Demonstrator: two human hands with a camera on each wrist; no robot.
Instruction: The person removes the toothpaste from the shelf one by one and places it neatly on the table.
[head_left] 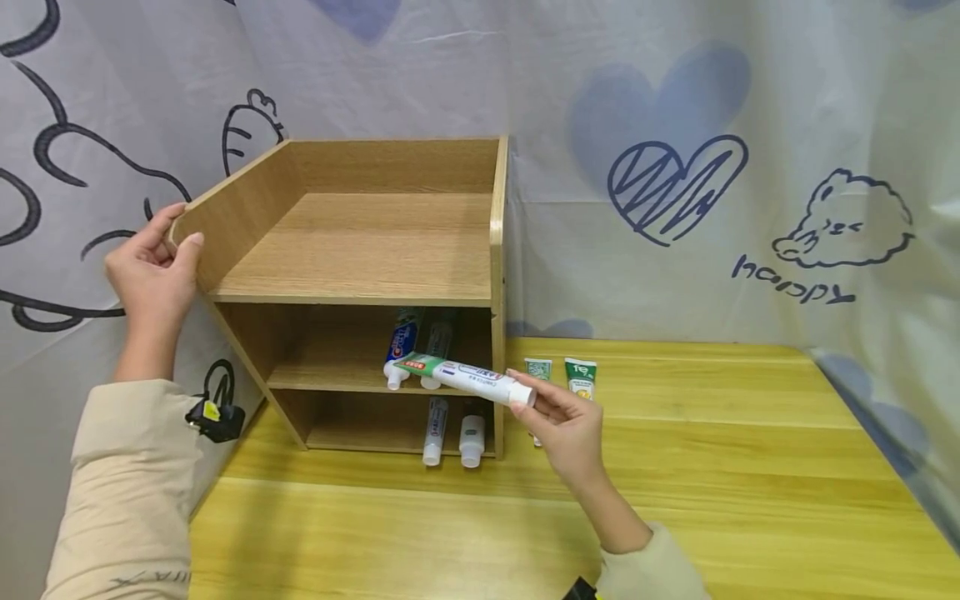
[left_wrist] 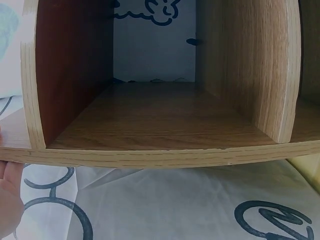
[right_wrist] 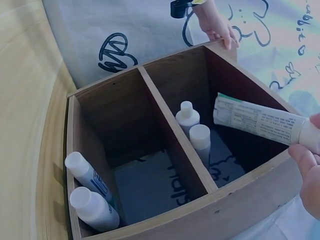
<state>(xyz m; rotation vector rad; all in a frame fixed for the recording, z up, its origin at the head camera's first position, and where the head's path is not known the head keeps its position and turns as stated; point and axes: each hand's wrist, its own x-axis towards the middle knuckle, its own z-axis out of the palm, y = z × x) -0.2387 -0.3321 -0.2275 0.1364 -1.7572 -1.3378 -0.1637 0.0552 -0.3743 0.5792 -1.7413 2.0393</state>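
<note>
My left hand (head_left: pixel 157 267) grips the front edge of the left side panel of a wooden shelf (head_left: pixel 352 292). My right hand (head_left: pixel 566 425) pinches a white and green toothpaste tube (head_left: pixel 468 379) by its white cap, with the tube's flat end pointing left, in front of the middle compartment. That compartment holds a blue toothpaste tube (head_left: pixel 402 337) and a second tube (head_left: pixel 438 340), partly hidden by the held one. Below, a slim white tube (head_left: pixel 435 429) and a wider white tube (head_left: pixel 472 437) lie with caps outward. The right wrist view shows the held tube's printed back (right_wrist: pixel 260 122).
Two green and white tubes, one with a green end (head_left: pixel 581 369) and one paler (head_left: pixel 537 368), lie on the yellow wooden table (head_left: pixel 720 467) right of the shelf, partly behind my right hand. A drawn-on cloth (head_left: pixel 675 275) hangs close behind the shelf and along its left.
</note>
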